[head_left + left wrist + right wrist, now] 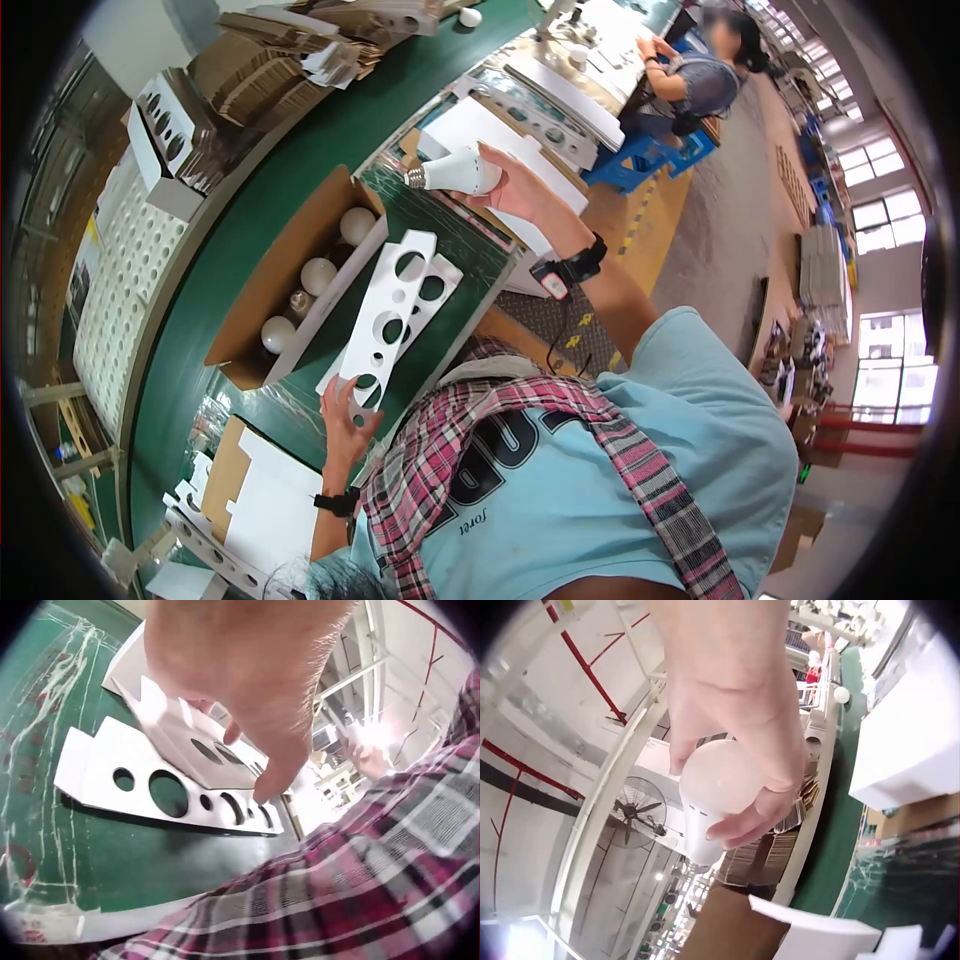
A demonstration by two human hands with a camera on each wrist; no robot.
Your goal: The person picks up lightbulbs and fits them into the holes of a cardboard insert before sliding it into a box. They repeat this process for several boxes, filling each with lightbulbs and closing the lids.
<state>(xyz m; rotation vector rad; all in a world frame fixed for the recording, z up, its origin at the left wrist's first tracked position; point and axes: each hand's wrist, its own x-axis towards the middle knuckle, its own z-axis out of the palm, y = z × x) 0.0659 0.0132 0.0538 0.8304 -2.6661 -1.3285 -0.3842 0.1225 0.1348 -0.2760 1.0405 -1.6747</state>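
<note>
Light bulb (465, 172) in my right hand (515, 190): white all over, with a broad rounded dome set toward my palm, a smooth body narrowing away from it, and a metal screw cap (415, 177) pointing out past my fingertips. A few small dark marks show on its side. My thumb and fingers are curled round the wide part, spread only as far as the bulb needs, holding it up off the green surface (190, 365). My left hand (348, 415) is partly closed, pinching the near end of a folded white card insert (383, 295) cut with large and small round holes, which stretches from those fingers toward my right hand. Just beyond the insert from my left hand lies a long open carton (280, 265), brown inside and white outside; in it sit three round white domes and, between two of them, a bulb (300, 302) with its cap showing.
</note>
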